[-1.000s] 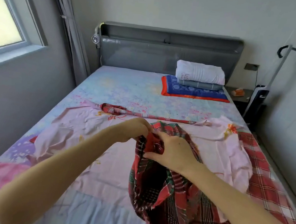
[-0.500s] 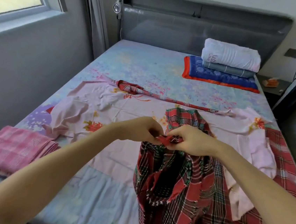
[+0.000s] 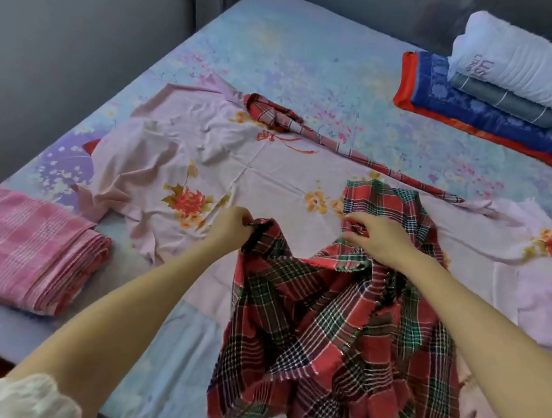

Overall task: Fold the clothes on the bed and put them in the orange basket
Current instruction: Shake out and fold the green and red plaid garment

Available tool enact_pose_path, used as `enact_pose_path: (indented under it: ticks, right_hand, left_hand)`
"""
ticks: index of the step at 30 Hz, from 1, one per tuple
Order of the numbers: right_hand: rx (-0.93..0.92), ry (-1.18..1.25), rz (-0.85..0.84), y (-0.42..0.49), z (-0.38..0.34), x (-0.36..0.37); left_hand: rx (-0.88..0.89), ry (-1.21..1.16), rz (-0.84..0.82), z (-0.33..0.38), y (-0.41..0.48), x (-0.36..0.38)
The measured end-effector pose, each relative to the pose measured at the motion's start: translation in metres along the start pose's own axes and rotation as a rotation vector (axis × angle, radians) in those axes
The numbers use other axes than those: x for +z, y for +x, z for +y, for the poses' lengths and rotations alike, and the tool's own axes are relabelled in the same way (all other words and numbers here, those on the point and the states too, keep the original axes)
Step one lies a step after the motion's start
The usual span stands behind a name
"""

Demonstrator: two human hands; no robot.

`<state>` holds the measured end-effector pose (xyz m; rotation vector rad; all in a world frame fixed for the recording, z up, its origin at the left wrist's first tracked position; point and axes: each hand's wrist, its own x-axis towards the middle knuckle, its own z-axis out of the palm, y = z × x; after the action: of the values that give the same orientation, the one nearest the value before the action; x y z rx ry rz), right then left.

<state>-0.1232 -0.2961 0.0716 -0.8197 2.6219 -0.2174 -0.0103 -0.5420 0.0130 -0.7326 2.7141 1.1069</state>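
Currently: red plaid cloth (image 3: 324,316) lies bunched on near part of bed (image 3: 300,58), top hem raised. Grip of left hand (image 3: 232,226) pinches one hem corner; grip of right hand (image 3: 377,236) pinches hem further right. Hands apart, judged to be straightening the edge for first fold. Already folded, pink checked cloth (image 3: 21,250) parked at left, likely awaiting basket. No orange basket in view. Lettering on white towel (image 3: 528,61) begins "US"; rest unreadable.
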Motion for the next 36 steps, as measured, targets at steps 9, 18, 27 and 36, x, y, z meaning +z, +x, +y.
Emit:
enact_pose_path:
  ticks: [9, 18, 27, 36]
  right_hand:
    - [0.479, 0.203, 0.283, 0.078, 0.101, 0.04]
    - [0.331, 0.063, 0.23, 0.124, 0.082, 0.107]
    - [0.182, -0.075, 0.166, 0.111, 0.067, 0.129]
    - [0.102, -0.041, 0.102, 0.106, 0.043, 0.139]
  left_hand:
    - [-0.23, 0.147, 0.145, -0.097, 0.062, 0.038]
    - [-0.496, -0.197, -0.284, -0.099, 0.051, 0.133]
    - [-1.05, -0.678, -0.498, -0.093, 0.043, 0.16]
    - [-1.02, -0.982, -0.528, -0.113, 0.034, 0.127]
